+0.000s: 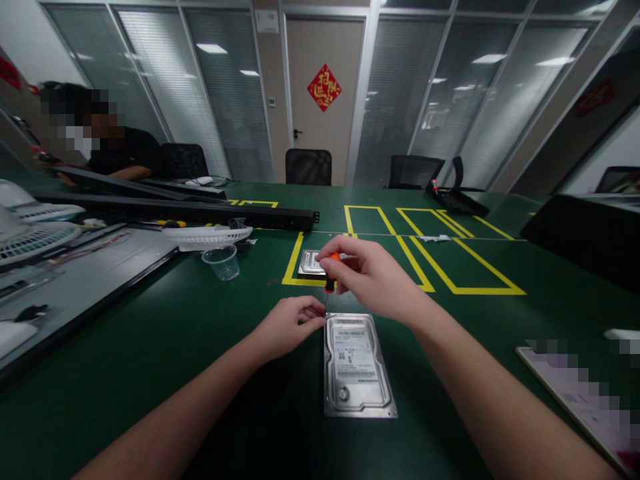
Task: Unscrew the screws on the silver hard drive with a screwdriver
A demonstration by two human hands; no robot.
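Gripping the orange-handled screwdriver [331, 272] upright in my right hand [373, 277], I steady its tip with my pinched left hand [290, 325] at the hard drive's [356, 365] far-left corner on the green surface [200, 347]. A tilt could slip the tip, gouging the drive's casing or my fingers.

Plastic cup [221, 261], fan grille [207, 235]

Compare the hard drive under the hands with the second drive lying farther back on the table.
The near hard drive lies on bare green table; the far drive sits inside a yellow tape outline. The near one shows in full, with a white label; the far one is partly hidden behind the right hand. The right hand holds an orange-handled screwdriver upright over the near drive's top-left corner, where the left hand rests; nothing touches the far drive. Both are silver and lie flat.
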